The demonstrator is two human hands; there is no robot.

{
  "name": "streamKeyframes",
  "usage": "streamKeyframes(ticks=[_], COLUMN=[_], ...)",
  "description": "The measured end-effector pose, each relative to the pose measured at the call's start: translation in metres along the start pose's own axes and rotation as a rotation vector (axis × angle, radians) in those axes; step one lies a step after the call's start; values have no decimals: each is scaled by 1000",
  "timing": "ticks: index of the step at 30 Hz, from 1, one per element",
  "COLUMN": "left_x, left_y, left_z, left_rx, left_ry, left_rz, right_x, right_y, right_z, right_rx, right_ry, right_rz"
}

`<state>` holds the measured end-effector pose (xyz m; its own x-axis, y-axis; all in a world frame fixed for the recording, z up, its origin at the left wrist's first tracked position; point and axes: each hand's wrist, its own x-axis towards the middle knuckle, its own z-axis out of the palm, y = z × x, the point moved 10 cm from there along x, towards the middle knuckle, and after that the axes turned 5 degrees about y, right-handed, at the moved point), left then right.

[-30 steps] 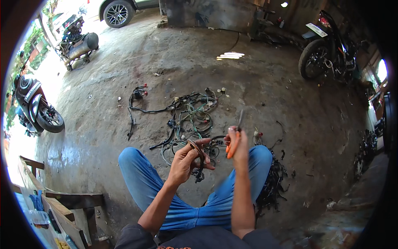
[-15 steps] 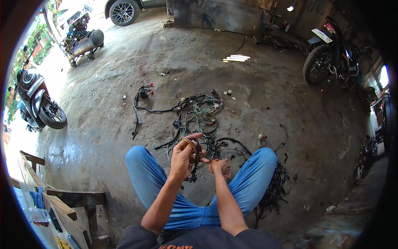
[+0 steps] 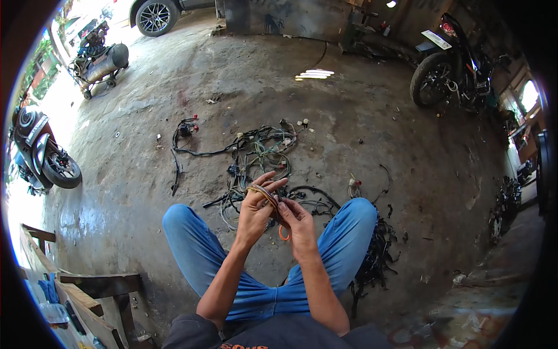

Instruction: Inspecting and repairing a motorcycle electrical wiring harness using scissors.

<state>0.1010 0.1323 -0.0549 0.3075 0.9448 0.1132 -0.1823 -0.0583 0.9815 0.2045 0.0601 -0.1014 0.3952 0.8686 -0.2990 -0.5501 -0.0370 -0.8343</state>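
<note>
Wires [image 3: 265, 193], partly hidden, sit clamped in the left hand [image 3: 253, 220]; the right hand [image 3: 299, 228] meets it, its grip unclear.

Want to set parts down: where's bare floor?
Floor bare save small bits: between left motorbike and wires; between wires and right motorbike. Crowded: just ahead of left hand and right hand; beside right knee, black scraps.

The held wires [image 3: 260, 191] have smooth, plastic-looking insulation, as does the orange loop handle [image 3: 283, 235] near them. Farther off, the dark wiring harness [image 3: 212, 153] looks mostly matt, with pale plastic connectors [image 3: 304, 123]. The floor [image 3: 360, 122] is rough, matt concrete, shinier at left. Near: blue denim jeans [image 3: 189, 241], dark matt cloth shirt [image 3: 302, 333]. Near left, rough wooden beams [image 3: 110, 284].
</note>
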Motion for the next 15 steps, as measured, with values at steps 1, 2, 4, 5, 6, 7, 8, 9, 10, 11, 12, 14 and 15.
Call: streamKeyframes(ticks=[1,2,4,5,6,7,8,9,10,11,12,14,15], left_x=[0,0,1,1,0,-1,3,5,9,9,13,10,11], left_y=[-3,-5,-6,-5,-1,4,8,7,15,20,23,25,20], left_z=[4,7,1,3,3,5,-6,-18,-31,-46,-54,-57,-55], left_rx=[-2,-3,-56,-112,-103,-98,-349,-598,-606,-668,-687,-685,-629], left_ry=[-73,-144,-175,-205,-199,-206,-79,50,83,134,109,100,83], left_rz=[-21,-42,-57,-74,-63,-63,-110,-157,-101,-110,-117,-132,-171], right_x=[1,3,9,12,13,15,21,23,24,24,24,8,0], right_y=[7,7,5,2,2,3,7,7,-5,-20,-36,-103,-137], right_z=[-4,-11,-19,-21,-23,-29,-46,-63,-80,-95,-105,-114,-119], right_rx=[101,129,135,138,176,183,298,413,409,261,226,148,127], right_ry=[-1,23,31,42,70,72,149,226,310,389,426,473,479], right_rz=[99,100,75,52,67,64,64,65,-30,-109,-200,-393,-497])
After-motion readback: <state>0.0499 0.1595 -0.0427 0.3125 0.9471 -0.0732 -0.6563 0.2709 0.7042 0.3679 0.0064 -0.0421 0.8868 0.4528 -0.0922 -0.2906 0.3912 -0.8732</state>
